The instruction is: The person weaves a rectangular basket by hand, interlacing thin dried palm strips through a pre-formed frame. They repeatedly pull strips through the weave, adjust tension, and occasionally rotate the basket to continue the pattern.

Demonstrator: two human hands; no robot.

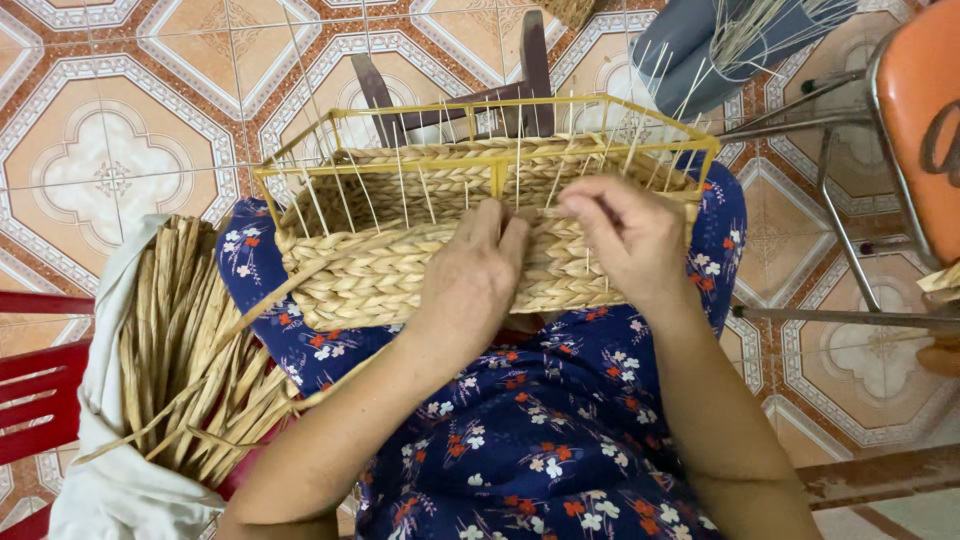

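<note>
A half-woven straw basket (380,270) on a yellow wire frame (480,160) rests on my lap, over a blue flowered dress (540,430). My left hand (470,275) lies flat against the near woven wall, fingers pressed on the braid. At the top edge of that wall, my right hand (625,235) pinches a straw strand among the thin upright stakes. A long loose strand (260,300) trails from the basket's left side toward my left.
A bundle of dried straw strands (185,350) lies on a white cloth (100,480) at my left, beside a red chair (35,390). An orange metal chair (900,130) stands at right. Dark wooden pieces (530,70) and grey tubes holding thin sticks (700,45) sit on the tiled floor.
</note>
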